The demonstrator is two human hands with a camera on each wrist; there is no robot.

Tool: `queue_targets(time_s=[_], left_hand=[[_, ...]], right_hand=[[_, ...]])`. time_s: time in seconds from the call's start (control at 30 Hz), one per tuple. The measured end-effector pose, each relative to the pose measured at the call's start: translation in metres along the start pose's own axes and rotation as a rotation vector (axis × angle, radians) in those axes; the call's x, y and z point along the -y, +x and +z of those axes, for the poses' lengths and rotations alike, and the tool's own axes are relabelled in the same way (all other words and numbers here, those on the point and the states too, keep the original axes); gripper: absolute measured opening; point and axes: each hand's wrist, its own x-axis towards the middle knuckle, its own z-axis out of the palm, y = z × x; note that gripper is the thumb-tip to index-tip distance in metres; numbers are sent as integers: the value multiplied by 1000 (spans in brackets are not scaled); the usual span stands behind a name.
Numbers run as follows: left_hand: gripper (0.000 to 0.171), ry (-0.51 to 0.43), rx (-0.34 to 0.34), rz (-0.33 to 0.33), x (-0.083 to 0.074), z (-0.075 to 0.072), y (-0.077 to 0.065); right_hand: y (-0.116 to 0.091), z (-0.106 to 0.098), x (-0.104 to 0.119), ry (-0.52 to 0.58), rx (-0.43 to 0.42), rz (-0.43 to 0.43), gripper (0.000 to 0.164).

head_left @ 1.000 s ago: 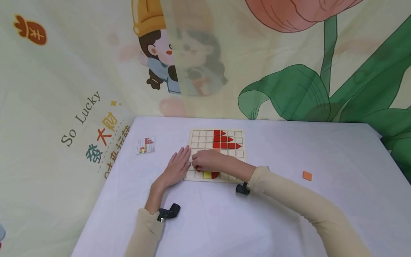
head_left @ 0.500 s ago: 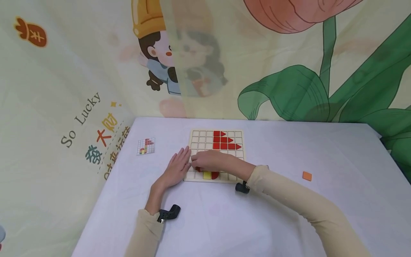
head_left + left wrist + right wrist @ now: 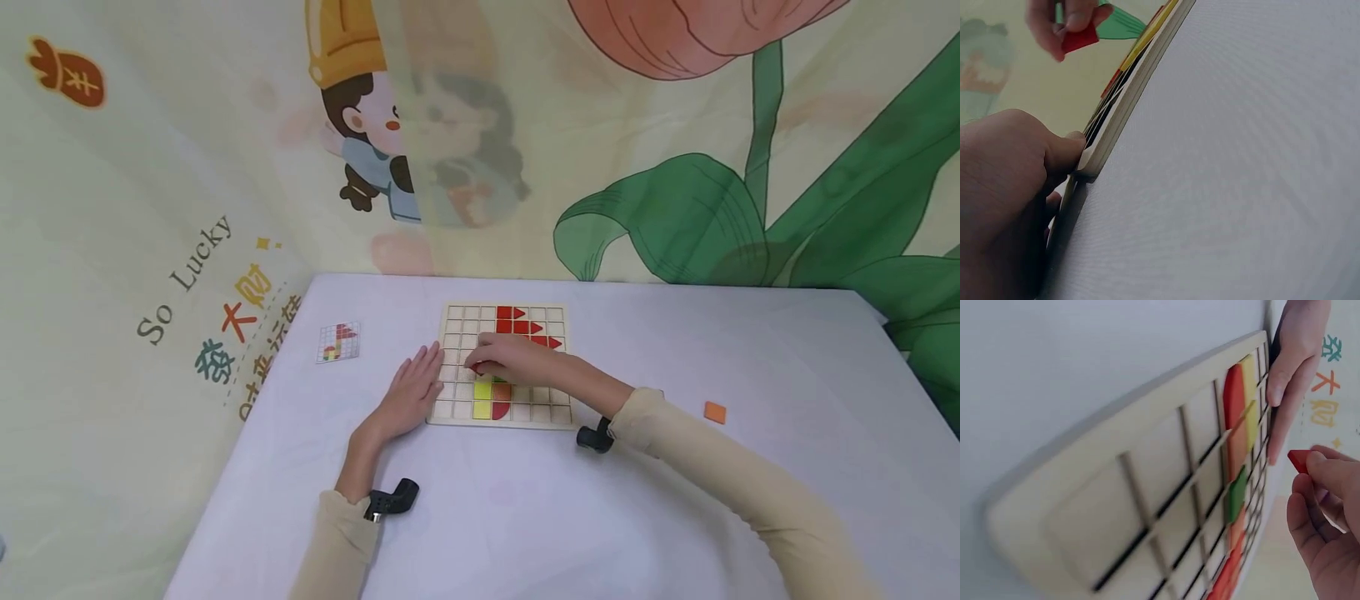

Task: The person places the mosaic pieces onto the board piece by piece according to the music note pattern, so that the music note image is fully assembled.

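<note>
A wooden grid board [image 3: 538,412] lies on the table with red, yellow, orange and green tiles set in some cells. My left hand [image 3: 407,394] rests at the board's left edge with fingers extended; in the left wrist view its thumb touches the board's corner. Above the board's middle, my right hand [image 3: 517,360] pinches a small red tile [image 3: 1299,460] between thumb and fingers. The tile is held clear of the grid, and the fingers cover part of its shape. Two yellow tiles [image 3: 482,400] sit in the lower rows, beside a rounded red tile [image 3: 500,410].
A small pattern card [image 3: 338,342] lies left of the board. One loose orange tile [image 3: 715,412] is on the white table [image 3: 480,500] to the right. A printed curtain [image 3: 660,125] hangs behind the table.
My right hand has lifted from the board's lower left and moved up and to the right with the red tile. The yellow and orange tiles beneath now show. My left hand stays put.
</note>
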Motion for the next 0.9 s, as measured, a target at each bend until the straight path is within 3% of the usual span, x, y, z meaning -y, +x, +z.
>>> queue_targets(time_s=[0.27,0.67,0.9], left_hand=[[57,-14,-12,-4,-1,0,-1],[57,-26,-9,-4,-1,1,1],[58,-24,-19,-5,0,1,1]], right_hand=[[-12,8,-16,104,-108,121,28],[3,16,-8,60,-27,204,28],[5,18,-2,28,-48,186,19]])
